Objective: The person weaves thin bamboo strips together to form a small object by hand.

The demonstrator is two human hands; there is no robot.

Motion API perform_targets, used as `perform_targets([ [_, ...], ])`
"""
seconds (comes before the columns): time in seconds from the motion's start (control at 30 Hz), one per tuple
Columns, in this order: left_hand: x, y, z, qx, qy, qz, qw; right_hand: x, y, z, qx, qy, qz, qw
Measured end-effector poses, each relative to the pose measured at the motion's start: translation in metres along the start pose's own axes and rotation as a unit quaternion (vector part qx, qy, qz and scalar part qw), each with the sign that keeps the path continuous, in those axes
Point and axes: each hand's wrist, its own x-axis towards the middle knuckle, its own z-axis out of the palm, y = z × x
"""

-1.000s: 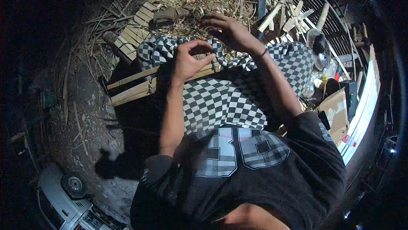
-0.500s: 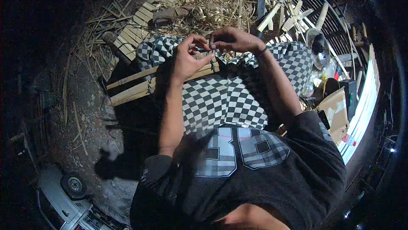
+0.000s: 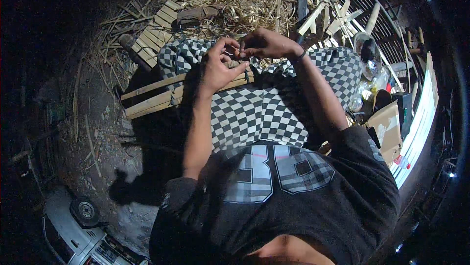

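Note:
Split bamboo strips (image 3: 152, 107) lie across my lap from the left, bound with dark ties near the left end and at the right end. Above their right end, my left hand (image 3: 223, 66) is curled, its thumb along the strips and its fingertips pinched. Against those fingertips my right hand (image 3: 269, 44) pinches too, with a dark band on its wrist. Whatever lies between the fingertips is too small to make out. Under the strips are my black-and-white checkered trousers (image 3: 240, 118).
A slatted bamboo platform (image 3: 154, 35) holds a heap of shavings (image 3: 254, 5) and a wooden block (image 3: 198, 15). A dark flat blade (image 3: 302, 0) and loose bamboo pieces (image 3: 338, 15) lie at the far right. A cardboard piece (image 3: 384, 128) stands right; a vehicle (image 3: 73, 230) is lower left.
Both hands stay pinched together over the strips, with only a slight shift of the fingers. The right hand has moved slightly up and left.

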Motion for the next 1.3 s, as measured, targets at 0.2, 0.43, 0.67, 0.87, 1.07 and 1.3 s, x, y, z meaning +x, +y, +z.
perform_targets([
  [0.2, -0.003, -0.006, 0.0, 0.029, 0.002, 0.014, 0.999, 0.001, -0.014, 0.0, 0.053, -0.021, 0.049, 0.997],
  [0.43, -0.003, -0.006, 0.002, 0.02, -0.002, 0.002, 1.0, 0.006, -0.001, 0.003, 0.075, -0.014, 0.003, 0.997],
  [0.67, -0.002, -0.006, 0.002, -0.018, -0.015, -0.029, 0.999, 0.009, 0.042, 0.008, 0.001, -0.017, 0.046, 0.999],
  [0.87, -0.004, -0.012, -0.001, -0.009, -0.029, -0.022, 0.999, 0.002, 0.028, -0.002, 0.082, -0.064, 0.027, 0.994],
  [1.07, -0.003, -0.016, -0.005, 0.002, -0.028, -0.001, 1.0, 0.007, 0.006, 0.001, 0.016, -0.042, 0.02, 0.999],
  [1.3, -0.003, -0.012, -0.014, -0.028, -0.064, -0.012, 0.998, 0.001, 0.032, 0.023, 0.063, 0.054, 0.013, 0.996],
])
